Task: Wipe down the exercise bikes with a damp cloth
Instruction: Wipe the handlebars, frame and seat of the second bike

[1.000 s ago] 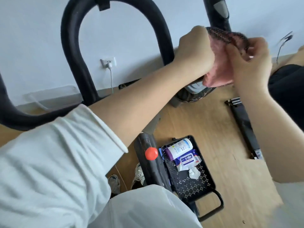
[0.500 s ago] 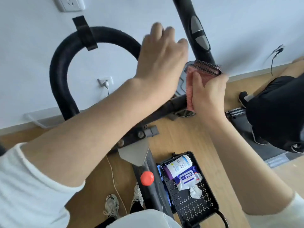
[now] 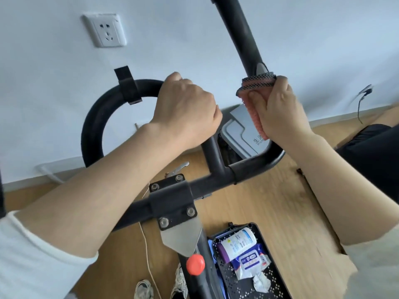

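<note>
The likeliest slip is a patchy wipe. The cloth [image 3: 255,87] is bunched into a thick fold, so if the right grip [image 3: 280,111] slides along the tube, the wad may ride over one face and skip the far side. Moisture squeezed out could also run onto the grey sensor pad [image 3: 261,67], just above the cloth on the same arm of the handlebar [image 3: 248,169]. The left grip [image 3: 185,111] has its fingers curled tight round the handlebar's curved left loop, which looks like a steadying hold. If that loosened, the bike might rock under the rubbing.

The right grip is closed round the cloth, thumb pressing it against the handlebar's right upright arm and fingers wrapped behind. The cloth is pink and fluffy with a dark netted edge — doubled over, its lower end hanging past the thumb. Whether it is wet I cannot tell. Below the handlebar, on the floor, a black basket [image 3: 276,275] holds wipes.
</note>
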